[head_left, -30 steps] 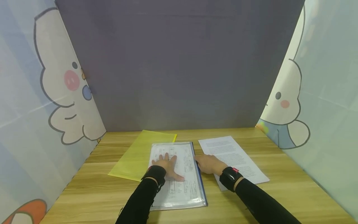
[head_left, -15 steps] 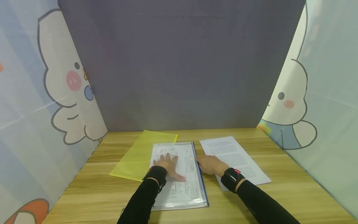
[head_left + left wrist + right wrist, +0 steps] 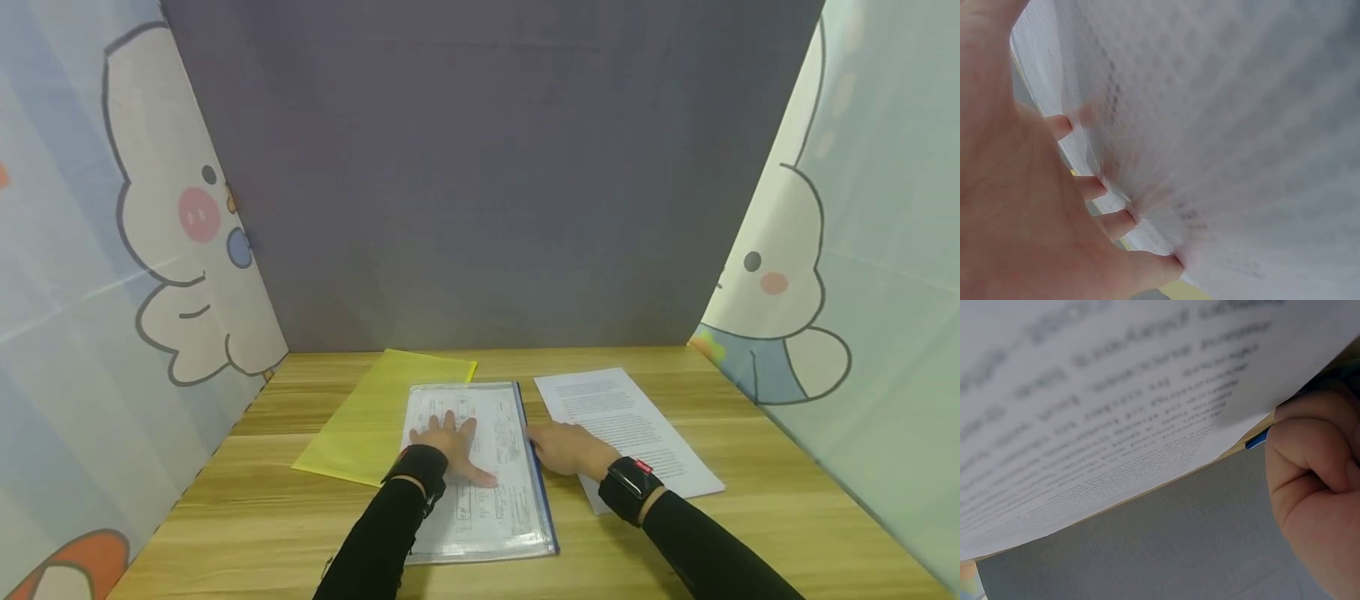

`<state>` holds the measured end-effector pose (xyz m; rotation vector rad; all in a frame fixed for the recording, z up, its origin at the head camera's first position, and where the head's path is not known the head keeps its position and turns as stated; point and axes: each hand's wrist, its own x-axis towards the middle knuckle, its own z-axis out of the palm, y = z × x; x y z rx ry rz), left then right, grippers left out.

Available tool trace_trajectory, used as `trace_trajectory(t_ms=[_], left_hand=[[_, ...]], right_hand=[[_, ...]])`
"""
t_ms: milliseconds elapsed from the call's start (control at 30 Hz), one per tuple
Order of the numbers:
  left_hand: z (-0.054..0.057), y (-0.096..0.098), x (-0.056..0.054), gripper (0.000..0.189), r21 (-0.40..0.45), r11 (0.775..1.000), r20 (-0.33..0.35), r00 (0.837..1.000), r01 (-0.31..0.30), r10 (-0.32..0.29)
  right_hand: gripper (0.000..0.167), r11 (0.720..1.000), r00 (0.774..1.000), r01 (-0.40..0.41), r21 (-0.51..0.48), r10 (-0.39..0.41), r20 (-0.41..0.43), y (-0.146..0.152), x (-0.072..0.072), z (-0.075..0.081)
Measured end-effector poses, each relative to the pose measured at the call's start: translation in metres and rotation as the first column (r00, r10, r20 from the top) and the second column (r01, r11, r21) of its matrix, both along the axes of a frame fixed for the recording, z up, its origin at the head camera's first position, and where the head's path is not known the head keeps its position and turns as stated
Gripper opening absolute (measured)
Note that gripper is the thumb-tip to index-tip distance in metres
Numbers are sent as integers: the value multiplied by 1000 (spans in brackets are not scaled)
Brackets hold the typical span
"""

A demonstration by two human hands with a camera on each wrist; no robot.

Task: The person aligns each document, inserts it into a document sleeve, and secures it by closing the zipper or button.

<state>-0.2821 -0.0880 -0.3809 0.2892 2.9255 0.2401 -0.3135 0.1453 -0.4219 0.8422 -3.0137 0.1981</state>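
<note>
In the head view a clear report cover [image 3: 498, 521] with a printed sheet inside lies at the middle of the table. Along its right edge runs a blue spine bar [image 3: 545, 508]. My left hand [image 3: 447, 446] rests on the cover with its fingers spread; in the left wrist view its fingertips [image 3: 1169, 265] press against the shiny plastic. With curled fingers, my right hand [image 3: 564, 447] grips the blue spine bar at about the middle of that edge. The right wrist view shows a short piece of the bar [image 3: 1257, 437] beyond the curled fingers; the rest is hidden.
A yellow folder [image 3: 356, 425] lies partly under the cover at the left. Printed paper [image 3: 630, 417] lies at the right, partly beneath the right wrist. Behind the wooden table [image 3: 247, 517] stands a grey panel [image 3: 480, 183], with cartoon-printed curtains [image 3: 67, 275] at both sides.
My right hand has slid very slightly toward me along the spine bar. The left hand and the cover stay in place.
</note>
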Motion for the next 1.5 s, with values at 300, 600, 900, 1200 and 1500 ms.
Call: trace_trajectory(t_ms=[300, 600, 900, 1200, 1500], left_hand=[[-3, 1, 1, 113, 0, 1000, 2, 1000, -5, 5], [0, 0, 2, 112, -9, 1000, 1, 1000, -8, 8], [-1, 0, 2, 113, -9, 1000, -1, 1000, -9, 9], [0, 0, 0, 113, -11, 1000, 1, 1000, -12, 12], [-1, 1, -2, 113, -6, 1000, 4, 1000, -13, 13]], right_hand=[[11, 1000, 1000, -20, -20, 21, 16, 3, 6, -1], [12, 998, 998, -56, -22, 57, 21, 5, 13, -2], [12, 995, 995, -98, -33, 99, 23, 9, 17, -1], [14, 996, 996, -85, -25, 86, 27, 9, 18, 1], [16, 997, 997, -74, -19, 74, 37, 9, 18, 1]])
